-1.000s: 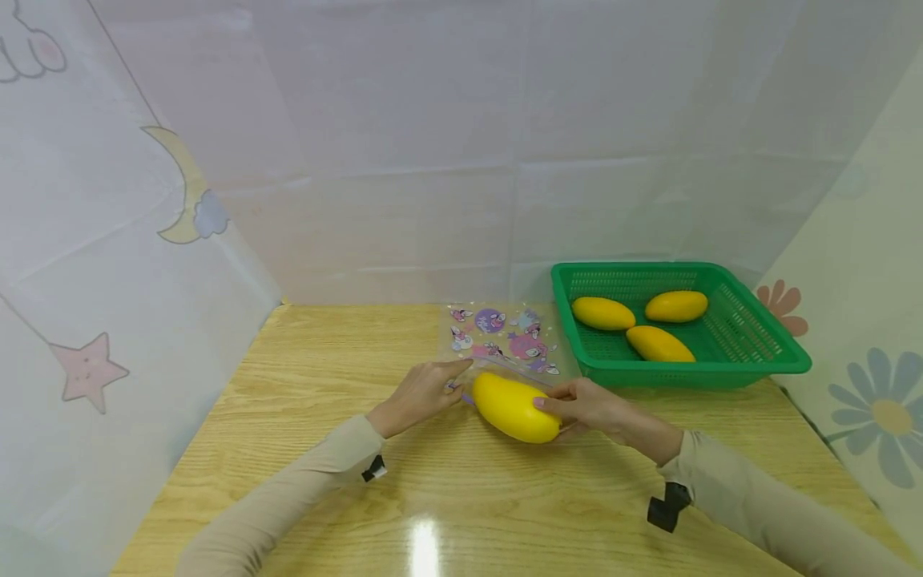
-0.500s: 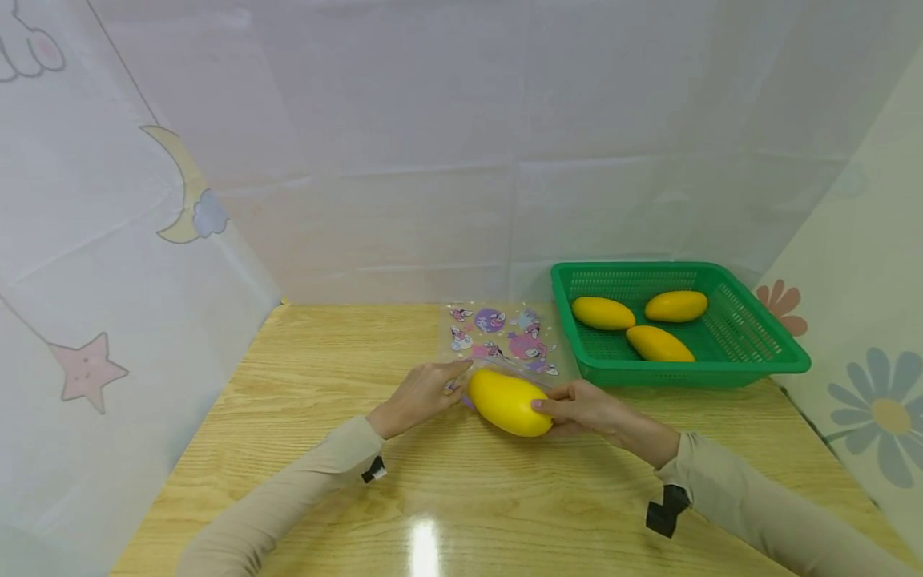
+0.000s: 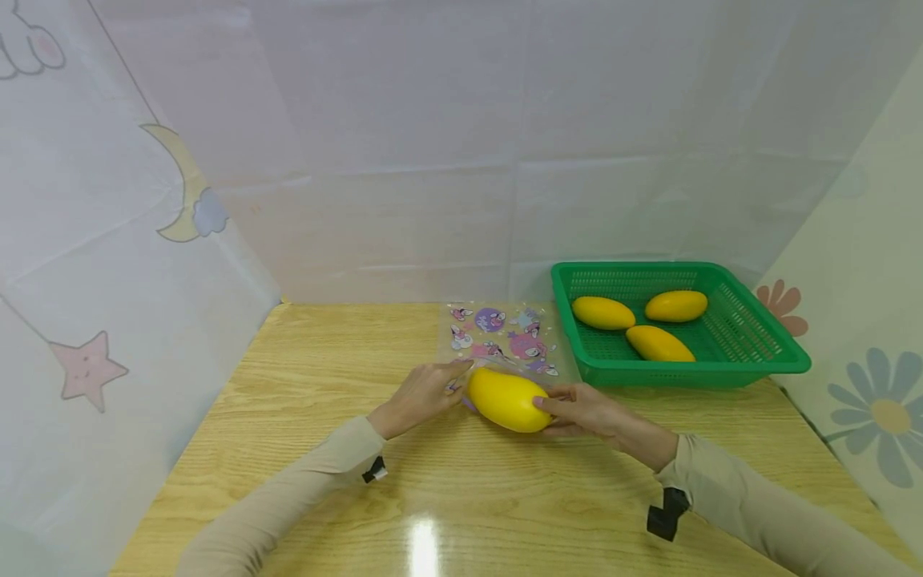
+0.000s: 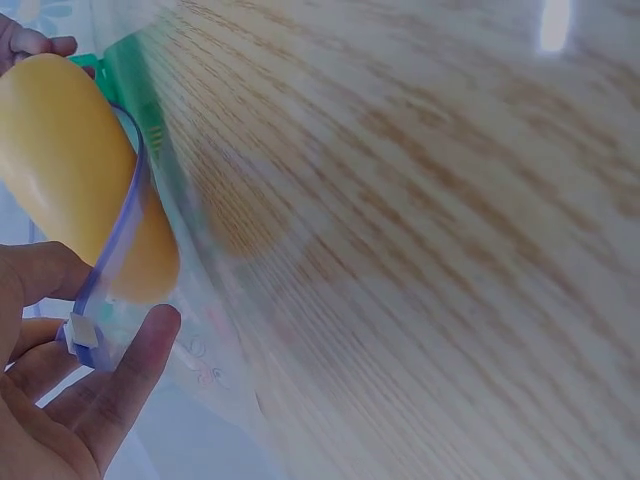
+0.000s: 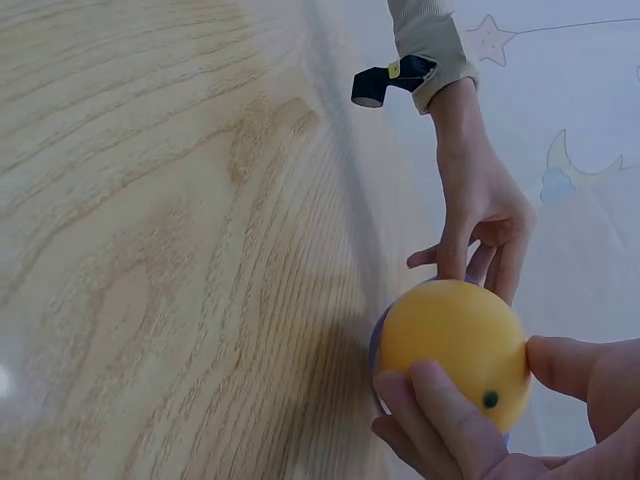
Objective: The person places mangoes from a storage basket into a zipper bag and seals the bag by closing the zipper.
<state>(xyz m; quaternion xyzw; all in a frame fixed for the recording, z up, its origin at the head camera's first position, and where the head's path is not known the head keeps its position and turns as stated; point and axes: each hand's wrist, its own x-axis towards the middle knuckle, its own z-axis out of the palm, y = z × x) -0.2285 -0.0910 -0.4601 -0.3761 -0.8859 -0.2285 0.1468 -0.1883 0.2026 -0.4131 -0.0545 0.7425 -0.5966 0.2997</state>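
A yellow mango (image 3: 506,399) is gripped near its right end by my right hand (image 3: 587,413), thumb on top. In the right wrist view the fingers wrap the near end of the mango (image 5: 455,330), beside its green stem spot. My left hand (image 3: 425,393) holds the mouth of a clear zip bag (image 3: 497,332) printed with cartoon characters. The left wrist view shows that hand (image 4: 70,370) at the bag's purple zip strip (image 4: 125,215), close to a white slider (image 4: 80,332). Past the strip, the mango's far end (image 4: 150,260) lies inside the bag mouth.
A green plastic basket (image 3: 685,373) stands at the back right, right beside the bag, with three more mangoes inside, one of them a front mango (image 3: 659,344). The wooden table (image 3: 324,336) meets printed cloth walls (image 3: 404,224) at the back and sides.
My right hand has moved the mango slightly up and left, further into the bag mouth. The left hand stays at the bag's edge.
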